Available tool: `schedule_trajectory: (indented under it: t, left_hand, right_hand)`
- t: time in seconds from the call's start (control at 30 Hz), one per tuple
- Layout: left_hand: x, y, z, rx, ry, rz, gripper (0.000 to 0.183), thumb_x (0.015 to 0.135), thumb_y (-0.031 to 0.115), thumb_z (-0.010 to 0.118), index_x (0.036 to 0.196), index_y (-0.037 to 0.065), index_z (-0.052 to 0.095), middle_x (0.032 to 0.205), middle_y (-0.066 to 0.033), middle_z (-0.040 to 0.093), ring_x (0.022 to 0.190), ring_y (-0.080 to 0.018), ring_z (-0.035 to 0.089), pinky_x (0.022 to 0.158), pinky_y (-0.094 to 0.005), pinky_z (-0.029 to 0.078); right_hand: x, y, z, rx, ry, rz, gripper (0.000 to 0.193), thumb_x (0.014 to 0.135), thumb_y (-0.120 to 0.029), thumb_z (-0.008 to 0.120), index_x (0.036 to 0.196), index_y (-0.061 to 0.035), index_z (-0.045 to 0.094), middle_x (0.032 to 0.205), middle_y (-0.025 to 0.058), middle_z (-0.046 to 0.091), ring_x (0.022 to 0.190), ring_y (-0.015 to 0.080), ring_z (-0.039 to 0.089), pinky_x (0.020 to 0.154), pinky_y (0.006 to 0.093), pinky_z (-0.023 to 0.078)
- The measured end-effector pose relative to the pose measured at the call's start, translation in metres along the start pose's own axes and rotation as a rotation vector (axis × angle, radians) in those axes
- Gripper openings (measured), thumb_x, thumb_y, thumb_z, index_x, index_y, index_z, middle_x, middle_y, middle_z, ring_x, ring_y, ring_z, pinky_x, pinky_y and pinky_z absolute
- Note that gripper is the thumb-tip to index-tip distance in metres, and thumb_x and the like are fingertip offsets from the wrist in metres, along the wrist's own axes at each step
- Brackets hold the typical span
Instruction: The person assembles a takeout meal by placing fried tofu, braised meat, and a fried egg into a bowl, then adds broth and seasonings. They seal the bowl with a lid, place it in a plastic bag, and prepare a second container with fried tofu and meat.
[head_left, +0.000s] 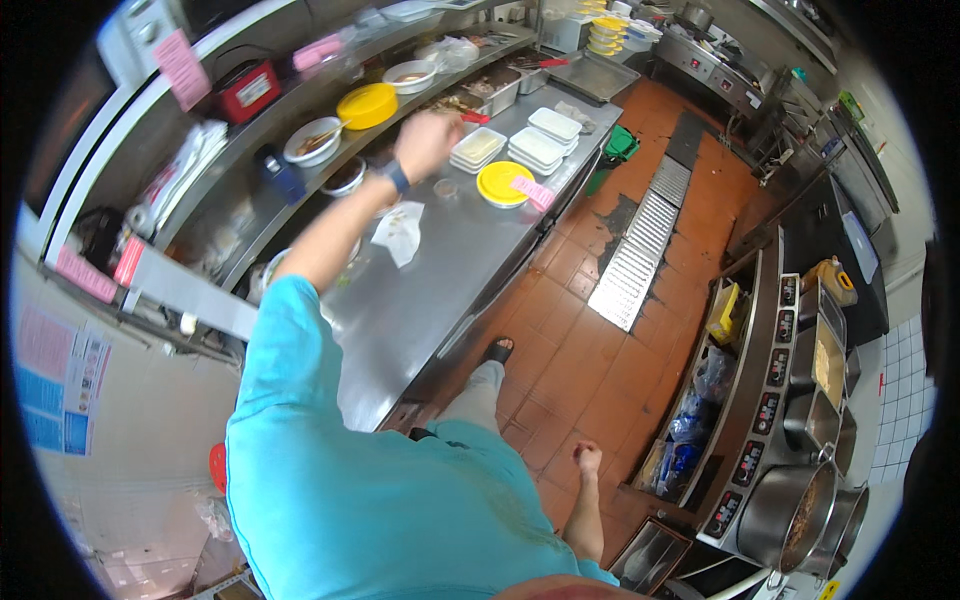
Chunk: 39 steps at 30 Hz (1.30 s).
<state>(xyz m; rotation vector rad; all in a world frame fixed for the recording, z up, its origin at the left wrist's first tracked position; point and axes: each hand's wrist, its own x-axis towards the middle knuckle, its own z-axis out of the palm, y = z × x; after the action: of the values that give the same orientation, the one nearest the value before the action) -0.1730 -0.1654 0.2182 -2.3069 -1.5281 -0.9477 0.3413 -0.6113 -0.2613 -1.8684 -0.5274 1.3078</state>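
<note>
My left hand [428, 143], with a dark band at its wrist, reaches over the steel counter [420, 300]. Its fingers look closed, and whatever they hold, if anything, is hidden. A red handle [474, 117] shows just beyond it; I cannot tell whether they touch. Beside that hand are lidded white containers [478, 147], a second white stack [546, 140] and a yellow-lidded tub [500, 184] with a pink slip [533, 193]. A crumpled white paper [400, 233] lies below my wrist. My right hand [587, 457] hangs over the floor, fingers curled, with nothing visible in it.
A shelf [235, 215] along the left carries bowls, a yellow lid [367, 105] and a red device [248, 91]. Right of the tiled floor [560, 300] stand a cooking range with knobs [767, 412] and a large pot [787, 515]. A metal grate [635, 255] runs along the floor.
</note>
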Motion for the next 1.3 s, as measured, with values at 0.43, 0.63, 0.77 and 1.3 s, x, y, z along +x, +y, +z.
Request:
schedule_trajectory:
  t: [0.43,0.63,0.77,1.3]
  left_hand:
    - [0.337,-0.36,0.091,0.439,0.075,-0.247,0.052,0.094,0.047,0.057,0.126,0.007,0.063,0.115,-0.0241,0.067,0.107,-0.0396,0.063,0.094,-0.0464,0.049]
    - [0.327,-0.388,0.077,0.326,0.084,-0.26,0.034,0.095,0.043,0.055,0.109,0.018,0.074,0.101,-0.0161,0.072,0.097,-0.0385,0.066,0.085,-0.0465,0.053]
    - [0.316,-0.383,0.074,0.237,0.129,-0.239,0.031,0.095,0.042,0.056,0.108,0.02,0.075,0.098,-0.0141,0.072,0.093,-0.0385,0.067,0.082,-0.0468,0.053]
    - [0.357,-0.452,0.062,0.512,-0.278,-0.199,0.033,0.099,0.027,0.054,0.119,0.003,0.064,0.107,-0.0188,0.069,0.097,-0.0288,0.067,0.084,-0.0391,0.053]
  right_hand:
    - [-0.007,-0.072,0.071,-0.333,0.106,0.332,0.019,0.087,-0.007,0.057,0.075,0.006,0.064,0.065,0.0091,0.062,0.055,0.0203,0.059,0.049,0.0346,0.047]
    - [0.056,-0.135,0.09,-0.494,0.09,0.105,0.018,0.088,-0.007,0.058,0.078,0.0062,0.065,0.066,0.009,0.062,0.057,0.02,0.06,0.05,0.0339,0.048]
    - [0.12,-0.2,0.094,-0.267,-0.029,0.279,0.018,0.091,-0.007,0.055,0.091,0.006,0.067,0.073,0.0102,0.066,0.063,0.0203,0.063,0.057,0.0337,0.051]
    - [0.167,-0.276,0.102,-0.22,0.045,0.112,0.023,0.092,-0.015,0.056,0.084,0.0042,0.065,0.069,0.0126,0.066,0.06,0.0208,0.065,0.057,0.0352,0.053]
